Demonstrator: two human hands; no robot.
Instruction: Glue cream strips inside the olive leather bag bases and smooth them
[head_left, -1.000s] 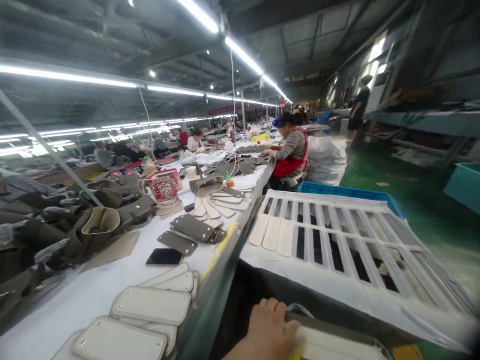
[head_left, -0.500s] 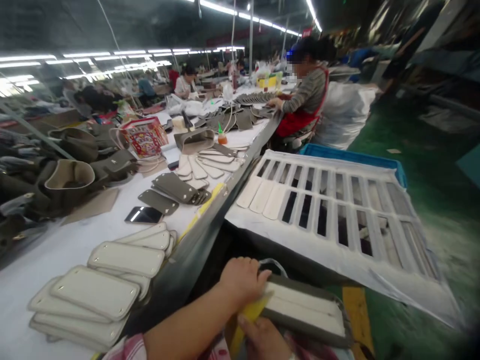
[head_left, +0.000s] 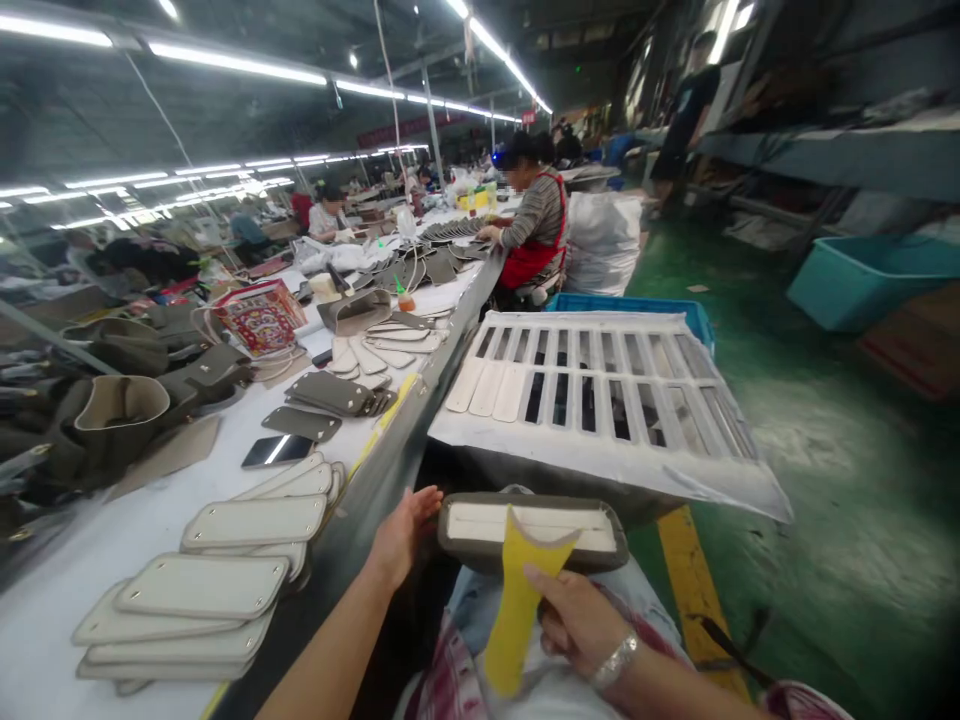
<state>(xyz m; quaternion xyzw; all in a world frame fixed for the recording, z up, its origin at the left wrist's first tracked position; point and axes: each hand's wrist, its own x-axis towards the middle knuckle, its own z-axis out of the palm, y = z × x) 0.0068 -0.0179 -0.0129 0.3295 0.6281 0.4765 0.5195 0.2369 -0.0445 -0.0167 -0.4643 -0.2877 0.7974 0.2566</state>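
Observation:
A long grey bag piece [head_left: 611, 550] with a cream panel facing up lies across my lap. My left hand [head_left: 405, 530] is beside its left end, fingers stretched out and holding nothing; I cannot tell whether the fingertips touch it. In my right hand [head_left: 581, 618] is a flat yellow strip [head_left: 517, 590] with a notched top end, gripped between thumb and fingers. The strip's notched end overlaps the front of the cream panel in view. To the left, on the table, are overlapping cream rounded panels [head_left: 202, 583] with small metal studs.
A white slotted board [head_left: 480, 435] with several cream strips stands ahead, beside a blue crate [head_left: 701, 318]. The long table [head_left: 45, 560] carries grey panels [head_left: 326, 393], a phone [head_left: 277, 452] and a red patterned bag [head_left: 259, 318]. A co-worker [head_left: 536, 220] sits farther along.
My left hand has come off the bag piece and opened, moving left. The bag piece has turned level and shifted left. My right hand has raised the yellow strip. The view has swung right.

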